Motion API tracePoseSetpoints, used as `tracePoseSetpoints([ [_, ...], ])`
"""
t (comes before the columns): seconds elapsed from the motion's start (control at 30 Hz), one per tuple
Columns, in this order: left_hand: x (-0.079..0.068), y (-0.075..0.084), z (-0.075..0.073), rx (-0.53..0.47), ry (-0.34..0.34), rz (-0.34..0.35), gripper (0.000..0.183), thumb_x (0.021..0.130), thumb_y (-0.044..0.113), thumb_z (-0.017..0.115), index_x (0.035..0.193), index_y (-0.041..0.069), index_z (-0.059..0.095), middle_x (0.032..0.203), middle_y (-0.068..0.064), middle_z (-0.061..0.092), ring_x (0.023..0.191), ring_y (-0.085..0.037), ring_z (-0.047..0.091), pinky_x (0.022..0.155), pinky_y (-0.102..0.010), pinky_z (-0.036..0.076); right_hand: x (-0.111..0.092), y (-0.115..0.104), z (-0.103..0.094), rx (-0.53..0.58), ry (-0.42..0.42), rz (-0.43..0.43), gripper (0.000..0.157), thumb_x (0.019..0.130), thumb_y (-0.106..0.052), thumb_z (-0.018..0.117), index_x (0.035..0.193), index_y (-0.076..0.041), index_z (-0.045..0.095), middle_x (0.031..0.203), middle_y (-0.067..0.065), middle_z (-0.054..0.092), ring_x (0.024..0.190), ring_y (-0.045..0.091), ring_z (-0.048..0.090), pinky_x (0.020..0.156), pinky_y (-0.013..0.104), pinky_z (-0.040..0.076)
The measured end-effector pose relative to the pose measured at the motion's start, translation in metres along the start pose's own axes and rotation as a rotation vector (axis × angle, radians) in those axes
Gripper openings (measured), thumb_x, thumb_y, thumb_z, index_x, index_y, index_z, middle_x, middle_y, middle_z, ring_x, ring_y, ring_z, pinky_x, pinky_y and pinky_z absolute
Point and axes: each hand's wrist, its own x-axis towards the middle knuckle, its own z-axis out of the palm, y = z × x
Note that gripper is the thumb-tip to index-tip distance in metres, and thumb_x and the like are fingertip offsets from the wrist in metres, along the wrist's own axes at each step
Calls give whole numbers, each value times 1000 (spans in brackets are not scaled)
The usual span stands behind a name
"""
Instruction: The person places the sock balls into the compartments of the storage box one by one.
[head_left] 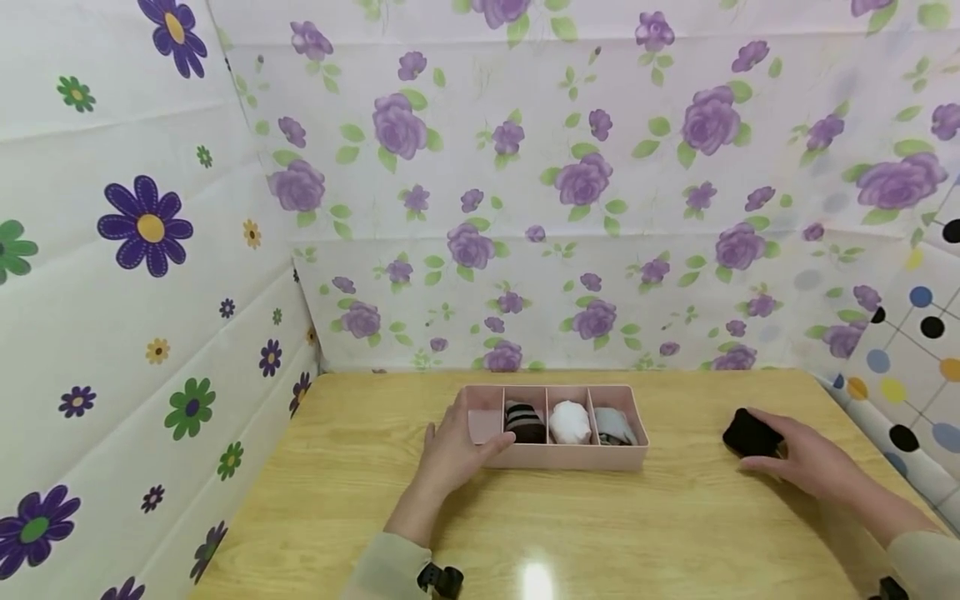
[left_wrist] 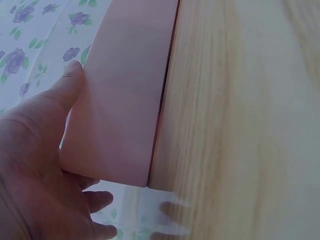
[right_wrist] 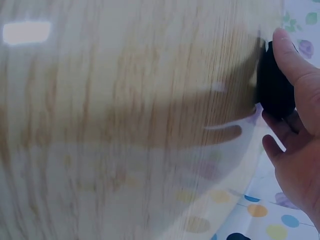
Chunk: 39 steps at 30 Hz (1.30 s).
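Note:
A pale pink divided storage box (head_left: 566,457) stands on the table. Its leftmost compartment holds nothing; the others hold a rolled striped black-and-grey sock (head_left: 525,422), a white cloth bundle (head_left: 570,423) and a grey cloth bundle (head_left: 615,426). My left hand (head_left: 453,450) grips the box's left end, thumb over the front rim. In the left wrist view, the thumb lies against the pink wall (left_wrist: 120,95) and some fingers extend past the end. Far to the right, my right hand (head_left: 810,457) holds a black rolled sock (head_left: 750,433) between thumb and fingers, at the table surface.
The light wooden table (head_left: 600,533) reflects a bright lamp spot near its front. A flower-patterned cloth (head_left: 480,200) hangs behind it, another flowered sheet (head_left: 150,333) on the left, and a dotted sheet (head_left: 922,358) borders the right edge.

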Motion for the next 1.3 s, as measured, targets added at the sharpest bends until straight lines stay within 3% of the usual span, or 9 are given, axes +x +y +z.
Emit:
tracePoseSetpoints([
  [0.3,1,3,10,-34,24,31,112,92,71,81,172,11,31,160,-20,57,152,-44,49,124,-82,13,5,-2,5,-29,35,67,97,100,-60,78,160,10,46,153,46,48,133,69,49,99,81,45],
  [0.53,-3,3,13,-32,-18,49,118,93,69,80,175,6,22,167,-24,48,152,-44,49,123,-83,14,1,-4,12,-53,52,103,91,100,-58,79,157,7,51,149,45,53,130,68,53,96,80,48],
  [0.8,-5,3,8,-54,-43,55,119,96,68,78,177,6,16,172,-25,41,155,-44,45,125,-81,11,3,-13,11,-29,83,110,95,102,-65,73,162,4,47,154,43,49,131,67,53,97,81,47],
  [1.3,2,6,11,-16,-16,39,125,92,74,79,177,6,16,169,-24,45,155,-42,45,126,-80,11,16,-46,-9,3,229,-1,81,104,-45,79,163,1,49,155,37,53,130,63,56,96,78,49],
])
